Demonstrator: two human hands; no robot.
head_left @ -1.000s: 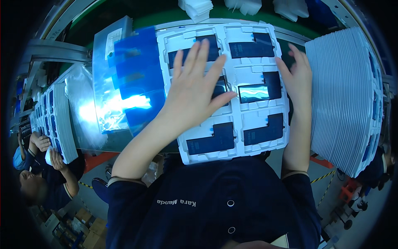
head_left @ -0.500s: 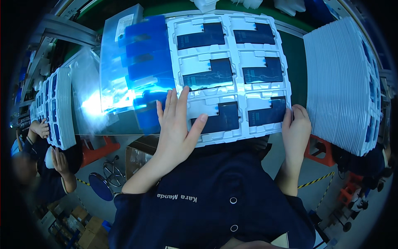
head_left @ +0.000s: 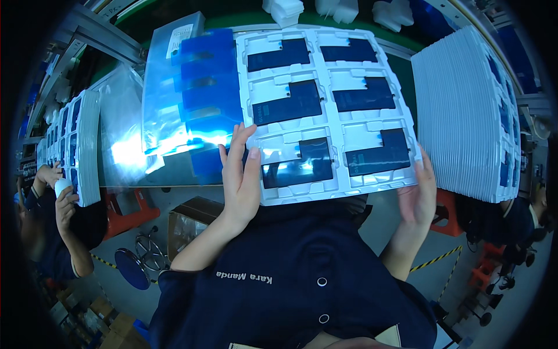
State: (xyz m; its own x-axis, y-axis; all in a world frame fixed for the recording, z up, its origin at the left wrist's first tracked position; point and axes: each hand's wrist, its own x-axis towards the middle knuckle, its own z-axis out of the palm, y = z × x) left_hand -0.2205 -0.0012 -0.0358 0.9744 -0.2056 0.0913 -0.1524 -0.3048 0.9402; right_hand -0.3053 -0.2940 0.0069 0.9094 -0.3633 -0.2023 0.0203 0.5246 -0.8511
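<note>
A white moulded plastic tray [head_left: 363,187] lies in front of me, with several flat black L-shaped batteries [head_left: 297,164] in its compartments, one in each. My left hand [head_left: 239,189] grips the tray's left edge near the lower corner, thumb beside the rim and fingers pointing up along the side. On the opposite side, my right hand [head_left: 419,195] holds the lower right edge, its fingers partly hidden by the tray. Blue translucent film sheets [head_left: 209,75] lie just left of the tray, on a clear plastic bag [head_left: 160,87].
A tall stack of white trays [head_left: 459,116] stands on the right. Another tray stack [head_left: 88,151] is at the left, where a co-worker's hand [head_left: 65,203] holds a white rounded object. White foam-like pieces [head_left: 283,11] sit at the back. A red stool [head_left: 131,215] and a round blue stool [head_left: 132,267] are below.
My left hand has drawn its spread fingers off the tray's surface to its left edge. My right hand has taken a lower hold on the right edge, and the tray seems slightly lifted.
</note>
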